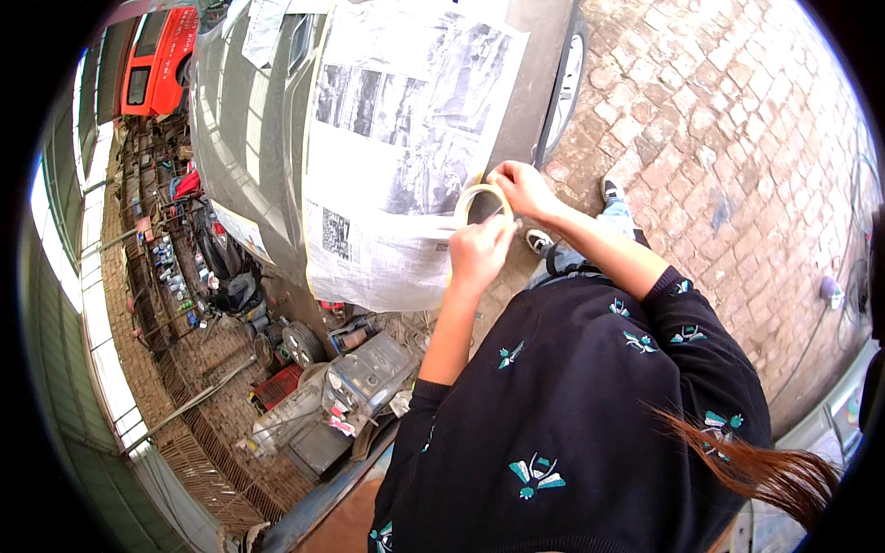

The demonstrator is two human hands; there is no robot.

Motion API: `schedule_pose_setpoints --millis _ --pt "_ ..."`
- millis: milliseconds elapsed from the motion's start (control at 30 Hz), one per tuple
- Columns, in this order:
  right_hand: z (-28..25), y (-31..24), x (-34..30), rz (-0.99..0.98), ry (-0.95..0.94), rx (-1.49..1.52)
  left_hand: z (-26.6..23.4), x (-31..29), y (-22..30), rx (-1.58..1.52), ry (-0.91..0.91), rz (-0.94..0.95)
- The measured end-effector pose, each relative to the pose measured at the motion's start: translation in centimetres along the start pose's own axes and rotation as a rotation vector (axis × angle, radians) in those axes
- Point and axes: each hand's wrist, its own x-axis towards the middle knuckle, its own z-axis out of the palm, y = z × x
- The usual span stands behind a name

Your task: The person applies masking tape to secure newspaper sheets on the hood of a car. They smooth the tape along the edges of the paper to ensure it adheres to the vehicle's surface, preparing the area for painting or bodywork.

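A pale yellow roll of masking tape is held up between my hands, beside the edge of newspaper sheets that cover the side of a grey car. My left hand is closed on the lower part of the roll. Against the upper right of the ring, my right hand is closed in a pinch at the tape; its fingertips partly hide what they grip. Tape runs along the left border of the newspaper, whose lower edge hangs loose and wrinkled.
A car wheel stands right of the panel, over brick paving. Left, parts, bottles and a loose tire crowd the ground, with a grey metal case nearer me. A red vehicle stands at the far left.
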Motion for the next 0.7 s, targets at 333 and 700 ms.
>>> schedule_pose_setpoints --millis 333,700 --pt "-1.5 1.8 3.8 0.039 0.078 0.630 0.3 -1.3 1.8 -0.451 -0.071 -0.252" --pt "-0.8 -3.1 -2.9 0.120 -0.230 1.078 0.1 3.5 2.4 -1.246 0.533 -0.788"
